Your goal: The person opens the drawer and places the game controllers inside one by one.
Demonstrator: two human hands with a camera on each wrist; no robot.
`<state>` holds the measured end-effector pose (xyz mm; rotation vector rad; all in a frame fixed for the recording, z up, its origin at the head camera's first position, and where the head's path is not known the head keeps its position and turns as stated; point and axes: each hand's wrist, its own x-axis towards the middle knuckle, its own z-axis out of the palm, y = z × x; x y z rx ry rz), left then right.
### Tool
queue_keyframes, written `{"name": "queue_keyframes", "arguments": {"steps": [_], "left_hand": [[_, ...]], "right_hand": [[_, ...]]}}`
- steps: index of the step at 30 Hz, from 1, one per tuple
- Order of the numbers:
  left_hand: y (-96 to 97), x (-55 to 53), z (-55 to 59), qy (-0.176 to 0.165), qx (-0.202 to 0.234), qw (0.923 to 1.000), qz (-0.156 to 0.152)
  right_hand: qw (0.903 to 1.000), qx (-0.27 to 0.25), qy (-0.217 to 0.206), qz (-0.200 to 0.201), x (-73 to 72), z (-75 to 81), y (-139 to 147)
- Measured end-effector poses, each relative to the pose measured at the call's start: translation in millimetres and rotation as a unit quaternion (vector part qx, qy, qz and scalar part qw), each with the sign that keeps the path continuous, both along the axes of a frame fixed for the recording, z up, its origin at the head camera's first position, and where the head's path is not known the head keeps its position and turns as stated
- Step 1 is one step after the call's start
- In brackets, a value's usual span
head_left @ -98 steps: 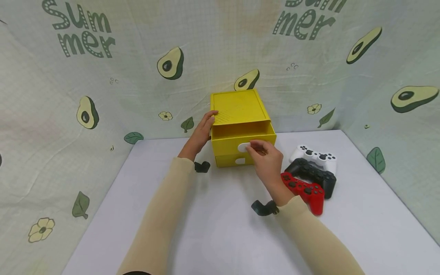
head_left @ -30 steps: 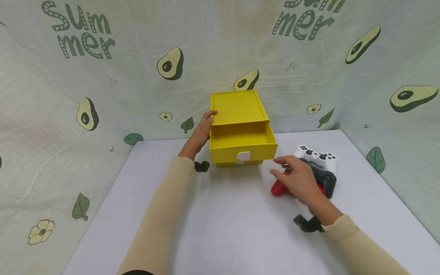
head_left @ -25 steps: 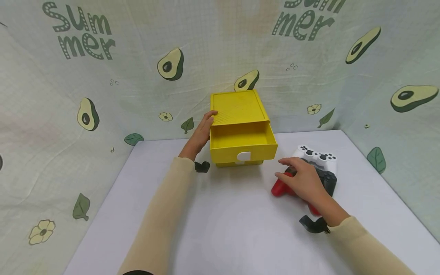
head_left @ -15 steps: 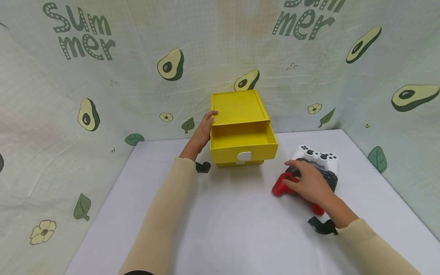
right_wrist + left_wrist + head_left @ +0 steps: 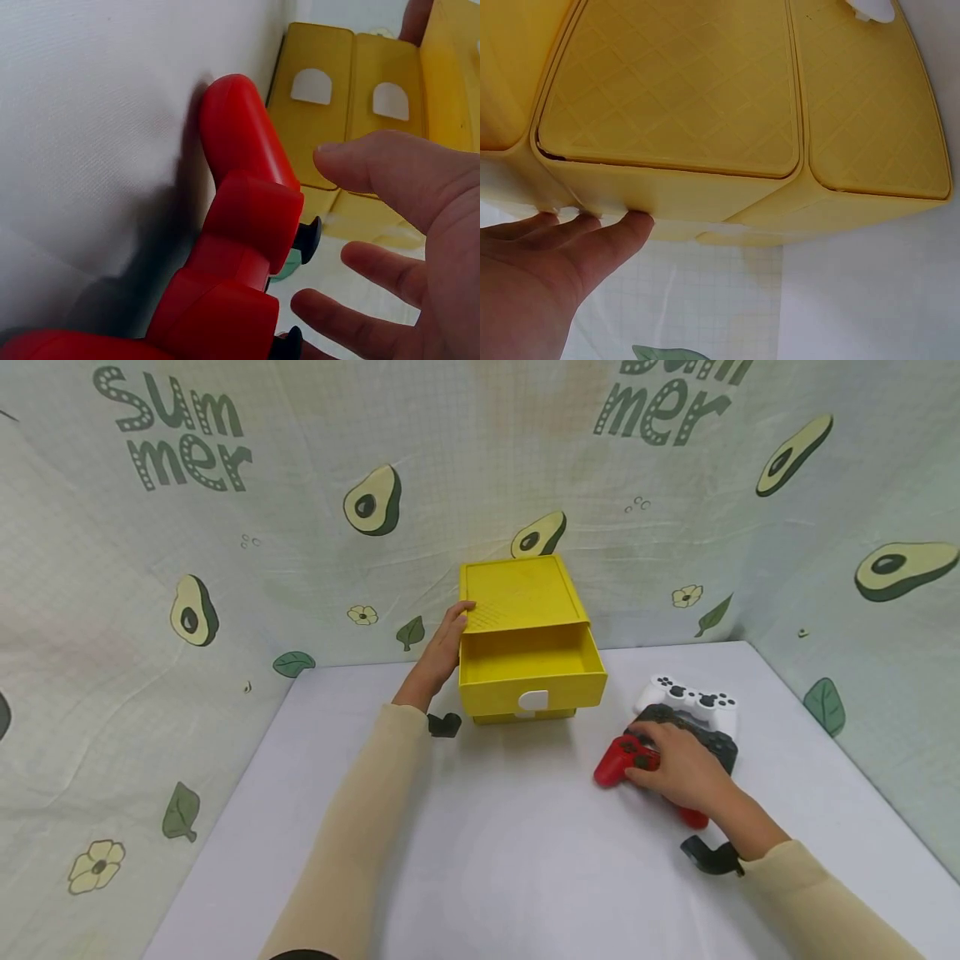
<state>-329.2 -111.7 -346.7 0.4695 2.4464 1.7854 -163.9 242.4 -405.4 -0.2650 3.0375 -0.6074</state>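
Observation:
A yellow drawer box [image 5: 521, 593] stands at the back of the table, its top drawer [image 5: 531, 695] pulled out, showing a bare inside and a white tab handle. My left hand [image 5: 441, 653] rests on the box's left side, and in the left wrist view its extended fingers [image 5: 622, 232] touch the yellow wall. Over the red game controller [image 5: 617, 762] hovers my right hand [image 5: 678, 767], thumb and fingers spread. The right wrist view has that hand beside the red controller [image 5: 236, 232] and its black thumbsticks, a gap between them. The hand hides part of the controller in the head view.
Behind the red controller lie a black controller [image 5: 716, 745] and a white controller [image 5: 693, 702], close together. A pale cloth [image 5: 300, 527] printed with avocados hangs behind and beside the white table [image 5: 487, 852].
The top drawer has come out farther since the earliest frame. My right hand left its handle, moved right and lowered over the red controller, which has turned slightly. The left hand stayed put.

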Motion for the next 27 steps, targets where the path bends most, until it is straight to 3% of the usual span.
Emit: {"name": "queue_keyframes", "arguments": {"steps": [17,27], "left_hand": [[-0.2,1.2,-1.3,0.002,-0.004,1.0000,0.000],[1.7,22.5,25.0,-0.021,-0.011,0.9996,-0.018]], "right_hand": [[0.9988,0.045,-0.015,0.013,-2.1,-15.9,5],[0.9978,0.062,-0.005,0.025,-3.0,-21.2,4]]}}
